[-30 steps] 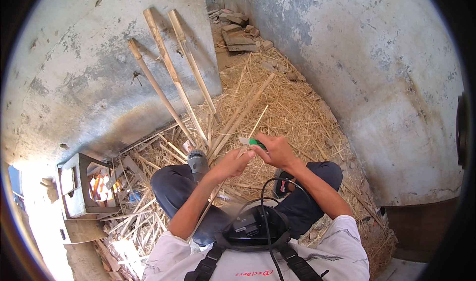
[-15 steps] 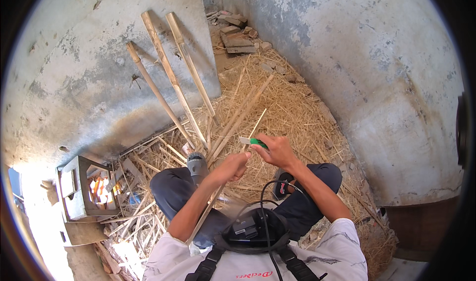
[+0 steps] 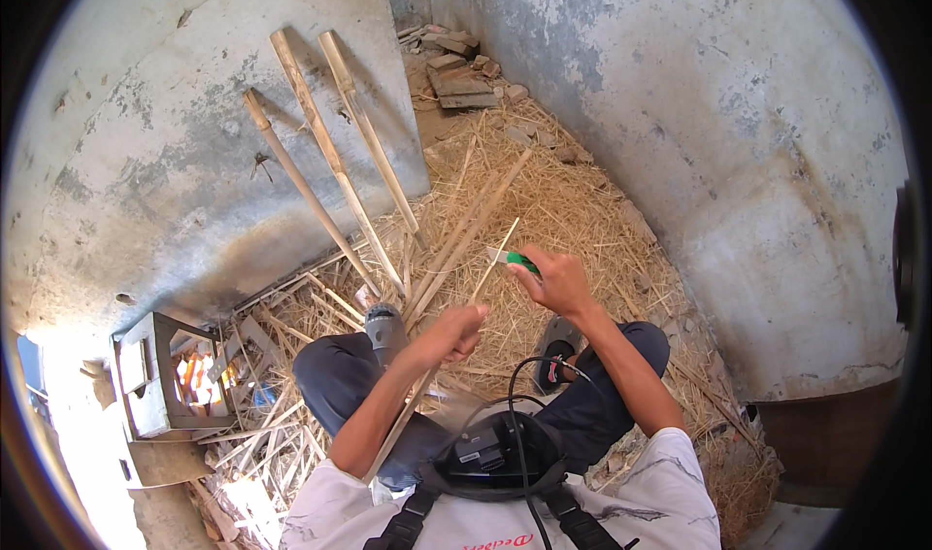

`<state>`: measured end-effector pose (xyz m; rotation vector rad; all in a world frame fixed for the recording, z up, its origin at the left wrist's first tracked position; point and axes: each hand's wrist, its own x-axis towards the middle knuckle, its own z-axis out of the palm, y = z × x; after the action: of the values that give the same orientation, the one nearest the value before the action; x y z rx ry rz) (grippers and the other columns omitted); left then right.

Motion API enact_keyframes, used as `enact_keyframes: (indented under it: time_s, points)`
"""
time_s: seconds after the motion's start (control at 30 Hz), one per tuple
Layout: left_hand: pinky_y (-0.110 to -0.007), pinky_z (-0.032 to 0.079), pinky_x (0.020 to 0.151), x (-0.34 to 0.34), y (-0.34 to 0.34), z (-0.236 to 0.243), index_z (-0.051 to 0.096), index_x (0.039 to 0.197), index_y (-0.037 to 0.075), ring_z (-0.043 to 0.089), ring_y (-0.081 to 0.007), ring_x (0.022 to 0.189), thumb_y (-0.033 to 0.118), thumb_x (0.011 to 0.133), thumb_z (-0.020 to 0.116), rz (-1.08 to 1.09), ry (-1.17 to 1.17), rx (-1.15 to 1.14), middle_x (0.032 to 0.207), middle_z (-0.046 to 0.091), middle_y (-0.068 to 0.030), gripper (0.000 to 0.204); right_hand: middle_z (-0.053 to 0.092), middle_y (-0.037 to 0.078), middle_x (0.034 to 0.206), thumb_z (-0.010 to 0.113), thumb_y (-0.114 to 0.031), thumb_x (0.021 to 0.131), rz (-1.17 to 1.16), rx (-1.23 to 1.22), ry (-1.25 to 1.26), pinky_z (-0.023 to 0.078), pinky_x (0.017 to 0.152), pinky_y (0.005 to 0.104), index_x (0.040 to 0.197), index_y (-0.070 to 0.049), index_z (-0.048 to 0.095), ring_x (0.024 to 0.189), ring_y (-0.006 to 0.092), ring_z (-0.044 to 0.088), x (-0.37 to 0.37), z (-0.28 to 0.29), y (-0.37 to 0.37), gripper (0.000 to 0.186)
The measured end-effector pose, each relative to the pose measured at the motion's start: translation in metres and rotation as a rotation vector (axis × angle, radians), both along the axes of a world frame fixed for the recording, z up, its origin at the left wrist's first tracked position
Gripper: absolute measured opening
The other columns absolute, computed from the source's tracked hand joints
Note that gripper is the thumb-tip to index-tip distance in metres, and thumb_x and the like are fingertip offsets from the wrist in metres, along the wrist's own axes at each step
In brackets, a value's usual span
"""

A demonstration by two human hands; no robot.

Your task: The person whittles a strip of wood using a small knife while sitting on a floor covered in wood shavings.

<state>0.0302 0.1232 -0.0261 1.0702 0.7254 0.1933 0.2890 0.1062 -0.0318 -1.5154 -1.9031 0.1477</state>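
My left hand (image 3: 451, 334) is closed around a long, thin bamboo strip (image 3: 485, 276). The strip's upper end slants up and away to the right, while its lower part runs back beneath my left forearm. In my right hand (image 3: 560, 283) is a green-handled knife (image 3: 522, 261), its short pale blade pointing left. The blade lies close to the upper part of the strip; whether they touch is hard to tell. Straw-like shavings (image 3: 582, 225) cover the ground under both hands.
Three bamboo poles (image 3: 320, 128) lean on the grey wall at left. Longer strips (image 3: 476, 230) lie on the shavings ahead. A box-like stand (image 3: 150, 375) sits at far left, among scattered offcuts (image 3: 267, 453). Bricks (image 3: 461, 89) are piled in the back corner. My bent knees flank my hands.
My right hand with the knife has moved a little up and to the right, away from my left hand. The left hand keeps its grip on the strip, nearly unmoved.
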Motion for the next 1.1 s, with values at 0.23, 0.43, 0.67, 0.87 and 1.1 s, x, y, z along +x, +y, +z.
enact_keyframes:
  time_s: [0.23, 0.43, 0.67, 0.87, 1.1]
  points:
    - [-0.026, 0.017, 0.043, -0.005, -0.007, 0.005, 0.033, 0.078, 0.017, 0.024, -0.0060, 0.049, 0.051, 0.108, 0.043, -0.062, -0.054, -0.070, 0.059, 0.027, 0.0061, 0.046, 0.059, 0.012, 0.059, 0.059, -0.040, 0.107, -0.328, -0.116, 0.091, 0.044, 0.051, 0.0408, 0.104, -0.007, 0.070, 0.051, 0.0231, 0.058, 0.056, 0.011, 0.016, 0.035]
    - [-0.022, 0.021, 0.041, -0.012, -0.004, 0.005, 0.036, 0.081, 0.015, 0.027, -0.0044, 0.047, 0.059, 0.101, 0.041, -0.122, -0.154, -0.161, 0.060, 0.029, 0.0063, 0.049, 0.060, 0.003, 0.070, 0.055, -0.040, 0.109, -0.361, -0.116, 0.467, 0.036, 0.048, 0.0355, 0.109, -0.004, 0.071, 0.051, 0.0113, 0.046, 0.085, 0.000, 0.017, 0.039]
    - [-0.020, 0.026, 0.039, -0.008, -0.004, -0.002, 0.050, 0.101, 0.008, 0.030, -0.0039, 0.045, 0.063, 0.097, 0.043, -0.221, -0.240, -0.298, 0.063, 0.036, 0.0045, 0.056, 0.071, 0.001, 0.086, 0.062, -0.036, 0.107, 0.091, -0.489, 1.135, 0.028, 0.046, 0.0203, 0.126, -0.003, 0.068, 0.052, 0.0000, 0.038, 0.033, 0.017, 0.009, 0.038]
    - [-0.022, 0.036, 0.042, -0.010, -0.006, -0.008, 0.050, 0.127, 0.004, 0.038, -0.0049, 0.045, 0.055, 0.100, 0.046, -0.138, -0.178, -0.264, 0.074, 0.046, -0.0003, 0.057, 0.072, 0.005, 0.092, 0.067, -0.027, 0.105, 0.085, -0.511, 1.159, 0.029, 0.046, 0.0222, 0.128, -0.001, 0.067, 0.051, 0.0016, 0.040, 0.027, 0.010, 0.009, 0.035]
    - [-0.024, 0.039, 0.045, -0.007, -0.002, -0.008, 0.048, 0.134, 0.008, 0.039, -0.0067, 0.050, 0.035, 0.108, 0.035, -0.107, -0.177, -0.138, 0.081, 0.045, 0.0005, 0.039, 0.075, 0.006, 0.090, 0.072, -0.023, 0.101, 0.005, -0.490, 1.036, 0.030, 0.046, 0.0226, 0.121, -0.001, 0.070, 0.053, 0.0015, 0.041, 0.026, 0.007, 0.006, 0.030]
